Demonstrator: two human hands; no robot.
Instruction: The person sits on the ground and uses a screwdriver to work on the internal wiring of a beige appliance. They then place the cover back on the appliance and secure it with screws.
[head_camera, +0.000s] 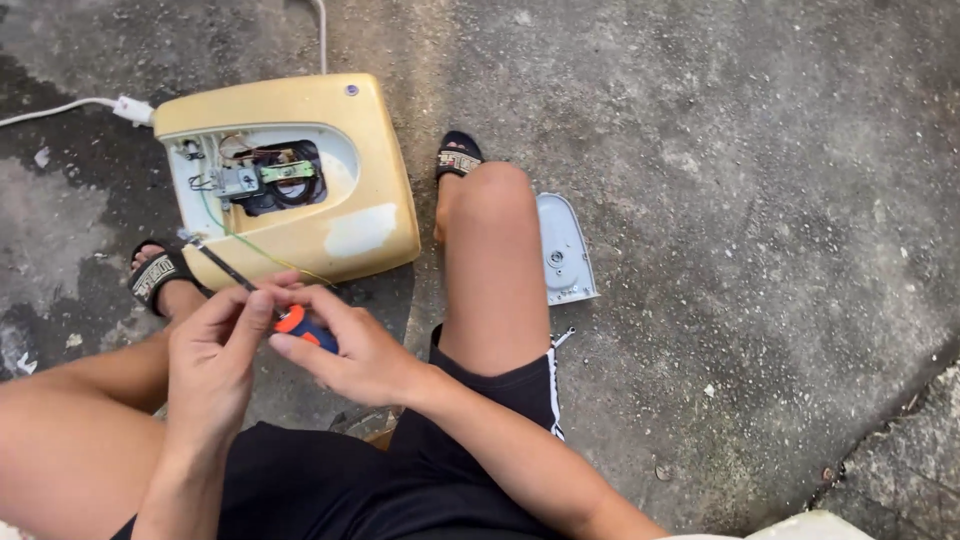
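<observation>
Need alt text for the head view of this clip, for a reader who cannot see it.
Both hands, the left hand and the right hand, hold a screwdriver with an orange and blue handle above an opened cream-yellow appliance base showing wires inside. The person sits on a concrete floor; a grey cover plate lies beside the right knee.

Rough grey concrete floor (760, 200), damp-dark at left.
Resting on it: opened cream-yellow appliance base (300, 180) with exposed wiring, white cord (60, 108) trailing off left, pale grey cover plate (563, 250) lying flat just right of the knee, two black sandals (457, 157).
</observation>
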